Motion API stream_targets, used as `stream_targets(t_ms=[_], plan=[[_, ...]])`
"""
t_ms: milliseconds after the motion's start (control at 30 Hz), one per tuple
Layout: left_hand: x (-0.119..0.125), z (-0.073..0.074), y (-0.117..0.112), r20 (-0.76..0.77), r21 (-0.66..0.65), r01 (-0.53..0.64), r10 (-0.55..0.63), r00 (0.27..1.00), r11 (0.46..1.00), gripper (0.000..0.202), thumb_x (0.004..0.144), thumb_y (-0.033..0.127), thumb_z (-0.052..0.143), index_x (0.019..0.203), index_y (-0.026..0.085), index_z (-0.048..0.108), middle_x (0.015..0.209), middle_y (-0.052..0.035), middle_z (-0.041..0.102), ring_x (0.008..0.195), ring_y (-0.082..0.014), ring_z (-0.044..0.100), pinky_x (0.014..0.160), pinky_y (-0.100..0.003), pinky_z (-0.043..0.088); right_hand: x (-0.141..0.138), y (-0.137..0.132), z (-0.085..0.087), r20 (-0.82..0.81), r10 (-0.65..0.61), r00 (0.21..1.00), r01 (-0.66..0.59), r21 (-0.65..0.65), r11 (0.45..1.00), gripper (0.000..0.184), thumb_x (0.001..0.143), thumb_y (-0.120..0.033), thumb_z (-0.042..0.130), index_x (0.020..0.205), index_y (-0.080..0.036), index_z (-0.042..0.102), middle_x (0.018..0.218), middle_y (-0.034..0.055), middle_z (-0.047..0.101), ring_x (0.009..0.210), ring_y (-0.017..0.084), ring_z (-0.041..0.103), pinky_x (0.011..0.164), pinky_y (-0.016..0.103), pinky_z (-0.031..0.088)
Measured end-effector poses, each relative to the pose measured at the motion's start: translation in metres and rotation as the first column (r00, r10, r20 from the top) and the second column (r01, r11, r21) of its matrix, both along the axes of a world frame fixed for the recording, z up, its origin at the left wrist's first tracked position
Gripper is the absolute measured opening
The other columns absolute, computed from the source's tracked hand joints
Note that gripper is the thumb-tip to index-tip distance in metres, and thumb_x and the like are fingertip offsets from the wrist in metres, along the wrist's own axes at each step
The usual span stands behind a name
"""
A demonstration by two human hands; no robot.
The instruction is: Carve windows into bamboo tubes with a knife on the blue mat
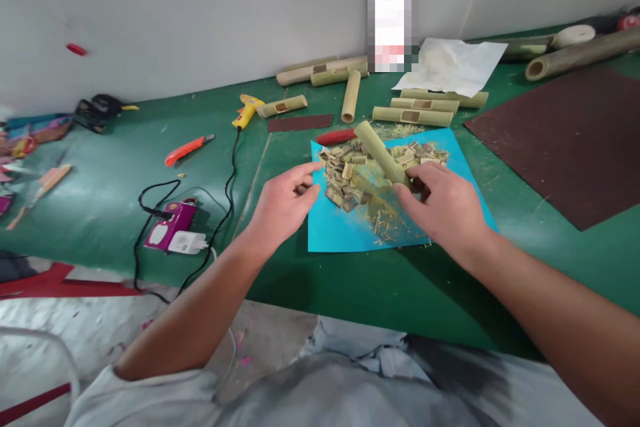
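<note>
My right hand (443, 203) grips the lower end of a green bamboo tube (377, 150), which tilts up and to the left above a blue sheet (325, 237). My left hand (290, 200) is at the sheet's left edge, thumb and fingers apart, with nothing between them. Beside its fingertips lies a heap of bamboo chips (345, 180). Fine shavings (383, 223) are scattered over the sheet's middle. Behind the tube, a red-handled tool (335, 137) lies partly hidden at the sheet's far edge.
Several cut bamboo tubes (413, 116) lie toward the wall. A yellow glue gun (246, 111), an orange utility knife (187, 150) and a purple power strip (173, 227) with cords are on the left. Brown sandpaper (565, 147) covers the right side; white paper (450, 67) is behind.
</note>
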State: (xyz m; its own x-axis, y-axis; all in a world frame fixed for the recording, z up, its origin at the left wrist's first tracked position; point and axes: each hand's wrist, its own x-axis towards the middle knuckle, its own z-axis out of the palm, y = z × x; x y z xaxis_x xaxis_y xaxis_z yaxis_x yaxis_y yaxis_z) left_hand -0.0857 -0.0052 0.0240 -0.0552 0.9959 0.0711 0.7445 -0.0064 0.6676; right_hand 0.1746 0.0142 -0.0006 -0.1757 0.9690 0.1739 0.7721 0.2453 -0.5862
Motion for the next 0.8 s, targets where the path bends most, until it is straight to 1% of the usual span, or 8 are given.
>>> stream_targets(t_ms=[67, 167, 367, 500, 600, 667, 733, 800], plan=[[0.003, 0.005, -0.001, -0.023, 0.043, 0.014, -0.013, 1.000, 0.999, 0.044, 0.086, 0.027, 0.061, 0.126, 0.016, 0.072, 0.081, -0.0022, 0.066, 0.066, -0.0122, 0.052, 0.063, -0.024, 0.047, 0.003, 0.003, -0.002, -0.097, -0.028, 0.995, 0.031, 0.032, 0.999, 0.020, 0.087, -0.040, 0.058, 0.082, -0.021, 0.063, 0.078, 0.0023, 0.061, 0.067, 0.016, 0.051, 0.059, 0.030, 0.035], [0.008, 0.012, 0.000, -0.036, 0.084, 0.043, -0.040, 0.999, 0.996, 0.042, 0.087, 0.027, 0.060, 0.125, 0.015, 0.073, 0.084, -0.0030, 0.067, 0.069, -0.0121, 0.053, 0.065, -0.024, 0.048, 0.004, 0.005, -0.003, -0.175, -0.049, 0.983, 0.060, 0.058, 0.997, 0.019, 0.084, -0.040, 0.059, 0.084, -0.021, 0.065, 0.077, 0.0020, 0.061, 0.067, 0.016, 0.052, 0.061, 0.030, 0.038], [0.015, 0.024, 0.004, -0.028, 0.146, 0.067, -0.064, 0.998, 0.987, 0.039, 0.087, 0.026, 0.062, 0.123, 0.017, 0.075, 0.086, -0.0031, 0.069, 0.073, -0.0128, 0.057, 0.068, -0.024, 0.049, 0.006, 0.006, -0.004, -0.240, -0.038, 0.970, 0.064, 0.101, 0.993, 0.021, 0.085, -0.041, 0.060, 0.086, -0.021, 0.066, 0.077, 0.0012, 0.061, 0.066, 0.015, 0.052, 0.061, 0.031, 0.038], [0.018, 0.027, 0.005, -0.055, 0.170, 0.078, -0.070, 0.996, 0.982, 0.038, 0.087, 0.026, 0.061, 0.122, 0.018, 0.075, 0.086, -0.0029, 0.069, 0.074, -0.0130, 0.057, 0.070, -0.024, 0.049, 0.007, 0.007, -0.004, -0.260, -0.059, 0.964, 0.088, 0.102, 0.991, 0.023, 0.085, -0.042, 0.060, 0.086, -0.021, 0.067, 0.076, 0.0011, 0.060, 0.066, 0.015, 0.053, 0.062, 0.031, 0.039], [0.016, 0.024, 0.009, -0.086, 0.152, 0.097, -0.085, 0.993, 0.984, 0.040, 0.087, 0.025, 0.059, 0.124, 0.018, 0.074, 0.089, -0.0031, 0.069, 0.074, -0.0128, 0.057, 0.072, -0.025, 0.050, 0.007, 0.007, -0.004, -0.274, -0.054, 0.960, 0.085, 0.103, 0.991, 0.023, 0.085, -0.042, 0.060, 0.086, -0.020, 0.067, 0.076, 0.0010, 0.060, 0.066, 0.015, 0.053, 0.061, 0.031, 0.039], [0.011, 0.018, 0.016, -0.072, 0.109, 0.082, -0.075, 0.995, 0.991, 0.046, 0.086, 0.024, 0.059, 0.130, 0.018, 0.070, 0.093, -0.0039, 0.069, 0.073, -0.0125, 0.057, 0.073, -0.026, 0.050, 0.007, 0.008, -0.005, -0.277, -0.044, 0.960, 0.078, 0.112, 0.991, 0.023, 0.085, -0.042, 0.059, 0.086, -0.020, 0.067, 0.076, 0.0010, 0.060, 0.065, 0.015, 0.053, 0.061, 0.031, 0.039], [0.003, 0.011, 0.027, -0.026, 0.022, 0.033, -0.032, 0.999, 0.999, 0.059, 0.082, 0.023, 0.062, 0.141, 0.017, 0.062, 0.099, -0.0057, 0.070, 0.074, -0.0133, 0.059, 0.075, -0.027, 0.051, 0.007, 0.008, -0.006, -0.278, -0.039, 0.960, 0.077, 0.126, 0.989, 0.022, 0.086, -0.041, 0.060, 0.087, -0.020, 0.067, 0.077, 0.0009, 0.060, 0.064, 0.014, 0.052, 0.061, 0.031, 0.039], [-0.005, 0.003, 0.038, 0.035, -0.082, -0.035, 0.038, 0.999, 0.996, 0.070, 0.080, 0.026, 0.066, 0.148, 0.015, 0.053, 0.106, -0.0096, 0.071, 0.079, -0.0160, 0.063, 0.078, -0.030, 0.052, 0.007, 0.008, -0.007, -0.271, -0.042, 0.962, 0.081, 0.136, 0.987, 0.022, 0.086, -0.041, 0.060, 0.086, -0.020, 0.066, 0.077, 0.0007, 0.059, 0.064, 0.014, 0.051, 0.061, 0.030, 0.039]])
